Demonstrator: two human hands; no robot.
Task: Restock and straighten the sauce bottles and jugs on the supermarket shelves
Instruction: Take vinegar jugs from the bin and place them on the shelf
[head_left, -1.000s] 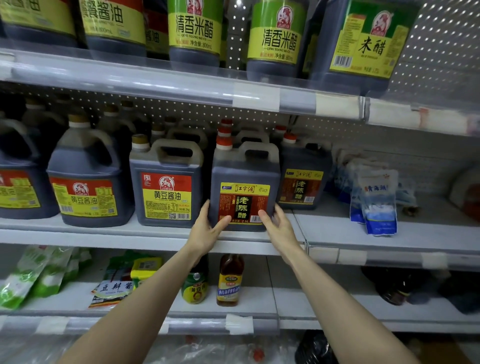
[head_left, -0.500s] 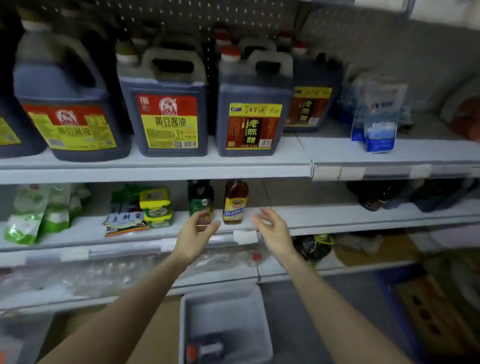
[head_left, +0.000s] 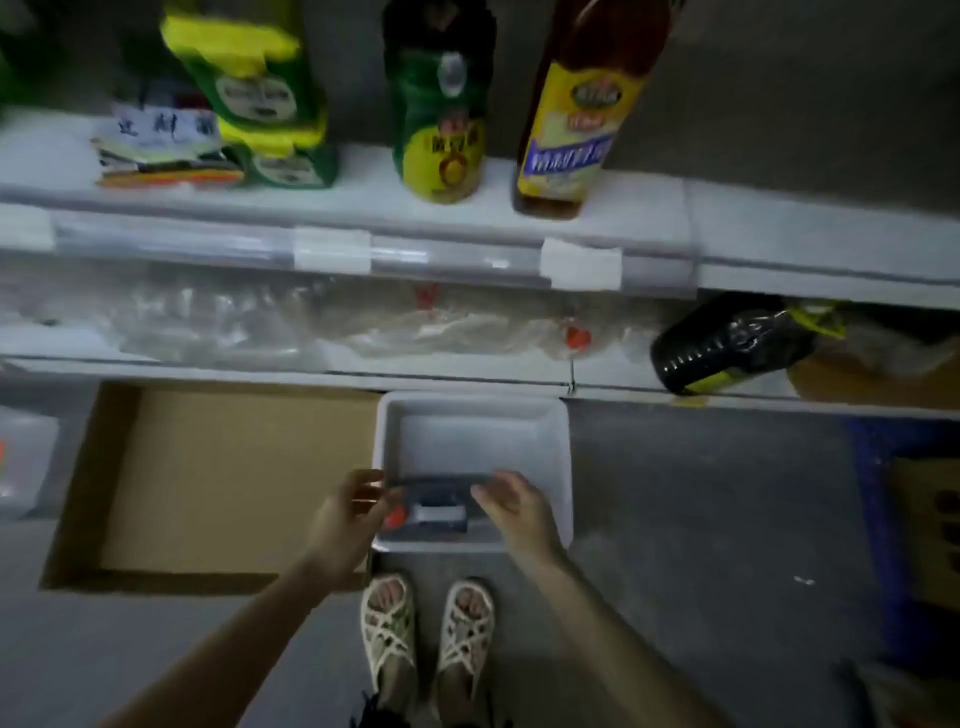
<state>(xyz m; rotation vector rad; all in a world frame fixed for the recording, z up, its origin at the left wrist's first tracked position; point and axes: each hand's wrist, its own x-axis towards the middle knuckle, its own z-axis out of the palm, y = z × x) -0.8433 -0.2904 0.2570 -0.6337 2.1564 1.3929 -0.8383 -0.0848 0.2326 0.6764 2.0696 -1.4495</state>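
The white bin (head_left: 467, 405) is open above, its walls hemming the dark jug (head_left: 436, 506).

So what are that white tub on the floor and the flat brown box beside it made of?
The white tub looks like moulded plastic, with smooth, faintly shiny walls and rounded corners. The brown box looks like plain cardboard, with a matt tan surface and sides folded up along straight creases. The picture is too blurred to show finer texture.

matt cardboard box (head_left: 208, 483), smooth plastic bin (head_left: 470, 410)
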